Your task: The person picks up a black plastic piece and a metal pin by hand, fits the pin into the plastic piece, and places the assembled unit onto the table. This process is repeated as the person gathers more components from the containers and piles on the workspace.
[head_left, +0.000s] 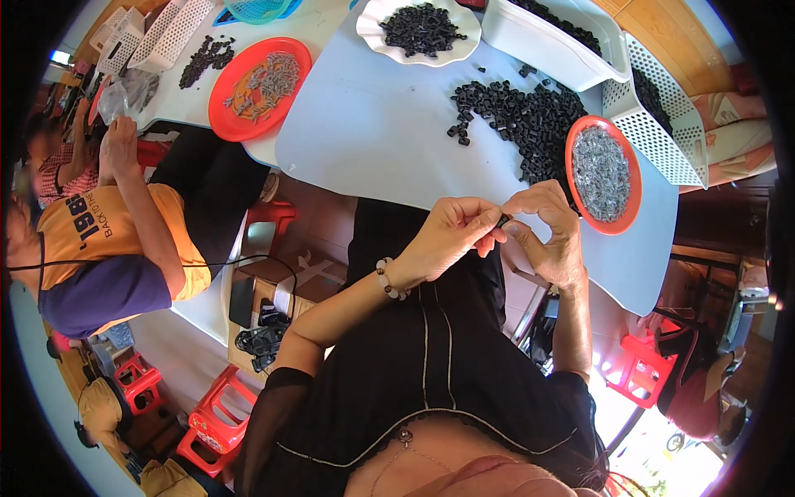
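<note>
My left hand, with a beaded bracelet on its wrist, pinches a small black plastic part between thumb and fingertips. At the same part, the thumb and forefinger of my right hand close in from the other side. Both hands are above my lap, by the near edge of the pale blue table. Just beyond my right hand lies a loose heap of similar black parts. Beside it, an orange-red plate holds many small clear pieces. Fingers hide most of the held part.
Further back stand a white scalloped dish of black parts, a white tub and a perforated white basket. To the left, a red plate holds small grey pieces. A person in an orange shirt sits there, near red stools.
</note>
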### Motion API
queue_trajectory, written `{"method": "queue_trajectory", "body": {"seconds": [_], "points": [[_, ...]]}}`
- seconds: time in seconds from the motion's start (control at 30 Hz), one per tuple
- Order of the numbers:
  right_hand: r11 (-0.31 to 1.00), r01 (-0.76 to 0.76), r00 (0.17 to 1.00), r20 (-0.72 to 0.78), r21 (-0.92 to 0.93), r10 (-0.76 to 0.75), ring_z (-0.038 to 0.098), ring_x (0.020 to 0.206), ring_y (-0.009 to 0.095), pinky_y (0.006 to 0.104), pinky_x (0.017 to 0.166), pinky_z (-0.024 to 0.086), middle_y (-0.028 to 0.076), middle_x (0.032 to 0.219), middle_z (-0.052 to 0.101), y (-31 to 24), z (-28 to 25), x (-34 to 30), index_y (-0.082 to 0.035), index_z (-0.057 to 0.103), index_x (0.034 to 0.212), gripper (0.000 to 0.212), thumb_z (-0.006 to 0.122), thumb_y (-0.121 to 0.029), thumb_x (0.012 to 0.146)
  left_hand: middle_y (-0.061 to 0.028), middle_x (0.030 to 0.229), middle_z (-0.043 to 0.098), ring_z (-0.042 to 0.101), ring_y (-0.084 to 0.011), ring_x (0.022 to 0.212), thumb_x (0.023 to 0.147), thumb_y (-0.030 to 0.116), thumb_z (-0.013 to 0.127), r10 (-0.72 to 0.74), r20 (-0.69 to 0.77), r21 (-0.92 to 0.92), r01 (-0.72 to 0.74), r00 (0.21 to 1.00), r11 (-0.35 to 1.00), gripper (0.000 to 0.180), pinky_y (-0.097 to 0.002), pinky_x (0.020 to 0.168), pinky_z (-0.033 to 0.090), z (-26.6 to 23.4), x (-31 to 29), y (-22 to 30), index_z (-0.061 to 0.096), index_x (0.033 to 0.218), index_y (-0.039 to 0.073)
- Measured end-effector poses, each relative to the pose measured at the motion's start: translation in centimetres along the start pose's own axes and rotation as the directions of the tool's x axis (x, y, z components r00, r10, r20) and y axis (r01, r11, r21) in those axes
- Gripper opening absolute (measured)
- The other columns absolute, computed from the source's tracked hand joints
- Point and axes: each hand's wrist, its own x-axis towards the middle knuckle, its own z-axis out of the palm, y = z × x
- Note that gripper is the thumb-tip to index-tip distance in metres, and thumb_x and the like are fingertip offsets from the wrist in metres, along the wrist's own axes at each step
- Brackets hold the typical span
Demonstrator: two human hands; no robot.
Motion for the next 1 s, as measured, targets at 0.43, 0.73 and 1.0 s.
{"method": "queue_trajectory", "body": {"seconds": [0.43, 0.73, 1.0], "points": [[1.000, 0.017, 0.999, 0.038, -0.006, -0.017, 0.053, 0.092, 0.023, 0.0352, 0.083, 0.045, 0.001, 0.092, 0.069, 0.3, 0.4, 0.3, -0.008, 0.068, 0.088, 0.022, 0.080, -0.002, 0.071, -0.0093, 0.092, 0.069, 0.056, -0.0102, 0.069, 0.097, 0.015, 0.064, 0.006, 0.089, 0.044, -0.010, 0.996, 0.999, 0.028, -0.0232, 0.063, 0.046, -1.0, 0.2, -0.1, 0.068, 0.121, 0.001], [0.988, 0.148, 0.988, 0.057, -0.053, -0.145, 0.053, 0.092, 0.025, 0.0364, 0.081, 0.047, 0.001, 0.092, 0.068, 0.4, 0.4, 0.9, -0.007, 0.067, 0.088, 0.026, 0.081, -0.002, 0.068, -0.0102, 0.091, 0.068, 0.056, -0.0120, 0.070, 0.095, 0.014, 0.066, -0.096, 0.149, -0.095, 0.111, 0.984, 0.989, 0.024, -0.0260, 0.064, 0.047, -2.2, 0.0, -0.7, 0.070, 0.114, -0.001], [0.984, 0.134, 0.989, 0.084, -0.116, -0.125, 0.056, 0.087, 0.026, 0.0366, 0.076, 0.048, 0.003, 0.090, 0.067, 1.7, -1.2, 1.7, -0.007, 0.068, 0.092, 0.028, 0.083, -0.010, 0.068, -0.0072, 0.087, 0.069, 0.058, -0.0083, 0.067, 0.096, 0.016, 0.067, -0.088, 0.010, -0.050, 0.088, 0.996, 0.995, 0.023, -0.0216, 0.061, 0.047, -1.4, -0.4, 0.1, 0.070, 0.110, -0.002]]}}
